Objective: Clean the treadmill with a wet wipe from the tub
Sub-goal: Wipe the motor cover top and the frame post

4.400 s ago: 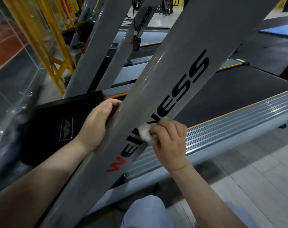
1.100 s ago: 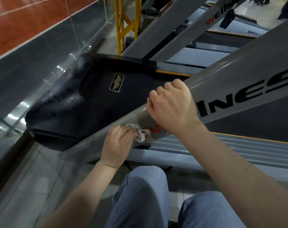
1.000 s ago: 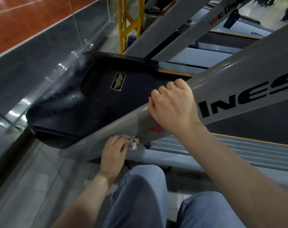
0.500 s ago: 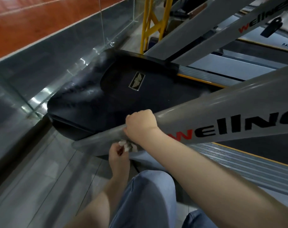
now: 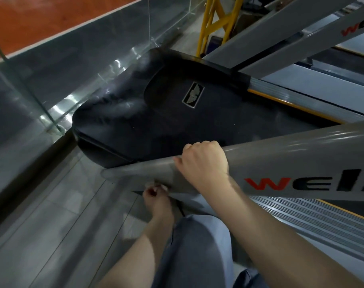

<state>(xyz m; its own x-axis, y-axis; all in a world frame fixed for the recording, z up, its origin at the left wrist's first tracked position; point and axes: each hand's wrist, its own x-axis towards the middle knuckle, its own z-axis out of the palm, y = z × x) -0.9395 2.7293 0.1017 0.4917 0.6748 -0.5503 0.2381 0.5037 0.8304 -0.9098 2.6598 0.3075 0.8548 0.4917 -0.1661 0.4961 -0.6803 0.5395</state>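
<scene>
right hand (image 5: 204, 161) is curled over the top edge of the treadmill's grey upright (image 5: 291, 163), gripping it right by the red "w". left hand (image 5: 156, 197) is down under the lower end of that upright with the wet wipe (image 5: 159, 187) pinched in its fingers, i think, only a little white scrap shows and it's blurry. the wipe sits against the underside of the upright, just below the black motor cover (image 5: 156, 113). hands are near each other, not touching.

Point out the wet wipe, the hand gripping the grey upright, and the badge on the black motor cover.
wet wipe (image 5: 160, 187), head view: white bit at the fingertips.
right hand (image 5: 204, 161), head view: knuckles.
badge (image 5: 193, 95), head view: its centre.
</scene>
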